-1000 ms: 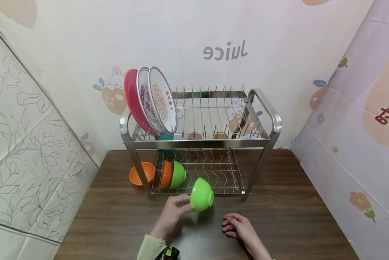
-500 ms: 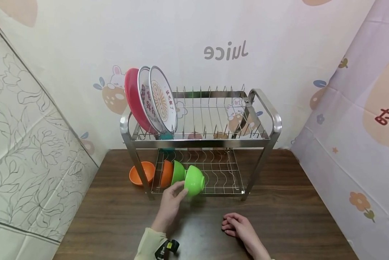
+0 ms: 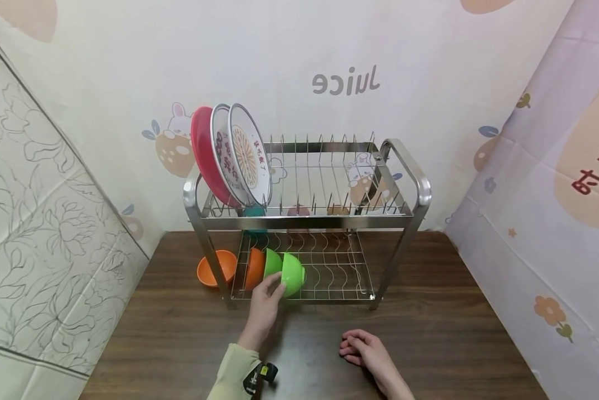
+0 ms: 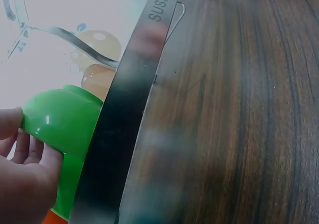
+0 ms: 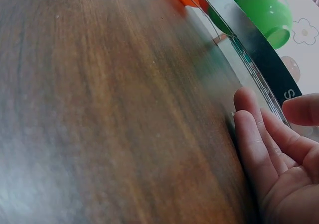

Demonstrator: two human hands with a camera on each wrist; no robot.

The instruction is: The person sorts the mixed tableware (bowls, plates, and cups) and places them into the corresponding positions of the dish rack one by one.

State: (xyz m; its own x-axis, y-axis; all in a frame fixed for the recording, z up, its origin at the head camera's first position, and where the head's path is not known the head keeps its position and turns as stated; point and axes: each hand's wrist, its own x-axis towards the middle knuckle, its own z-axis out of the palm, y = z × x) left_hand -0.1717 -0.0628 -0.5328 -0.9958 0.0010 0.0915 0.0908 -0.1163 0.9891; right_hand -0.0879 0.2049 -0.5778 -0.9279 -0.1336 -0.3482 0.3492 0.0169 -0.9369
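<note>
My left hand [image 3: 265, 305] pinches the rim of a bright green bowl [image 3: 293, 274], which is tipped on its side over the lower shelf of a metal dish rack [image 3: 304, 223]. Just left of it, a second green bowl [image 3: 272, 263] and an orange bowl [image 3: 255, 269] stand on edge in the shelf's wires. In the left wrist view, thumb and fingers grip the held green bowl [image 4: 62, 119] behind the rack's front bar [image 4: 117, 119]. Loosely curled, my right hand [image 3: 368, 354] rests on the wooden table with nothing in it.
Another orange bowl [image 3: 216, 268] lies on the table by the rack's left leg. A red plate [image 3: 205, 155] and two white patterned dishes [image 3: 251, 155] lean at the left of the top tier. Patterned cloth [image 3: 404, 66] hangs behind and at both sides.
My left hand has carried the green bowl back and left, from in front of the rack to the lower shelf beside the other green bowl. The right hand has stayed in place.
</note>
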